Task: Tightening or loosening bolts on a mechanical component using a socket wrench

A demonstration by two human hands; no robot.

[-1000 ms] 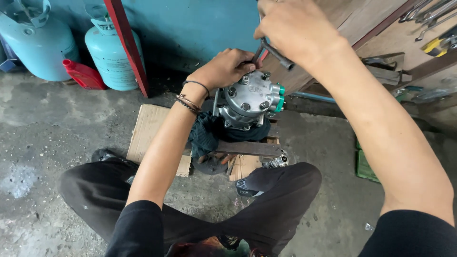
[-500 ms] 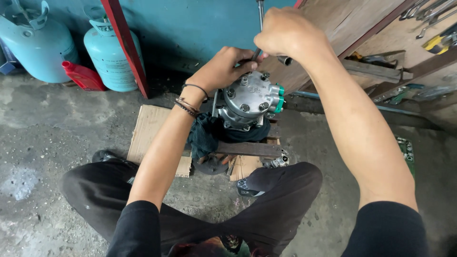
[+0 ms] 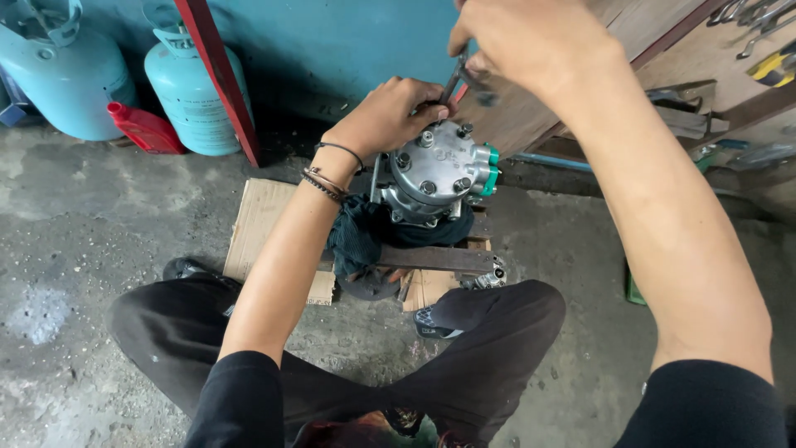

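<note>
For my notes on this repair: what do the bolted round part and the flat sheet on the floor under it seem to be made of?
The compressor looks like cast metal, probably aluminium: dull silver-grey, matte, with darker bolts on its round cover. The flat sheet looks like corrugated cardboard: tan, matte, with worn edges. The left hand rests on the compressor.

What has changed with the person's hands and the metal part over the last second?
The right hand, gripping a slim metal tool, swung left and closer to the left hand. The left hand stays on the round silver bolted compressor, which has not moved from its dark cloth.
</note>
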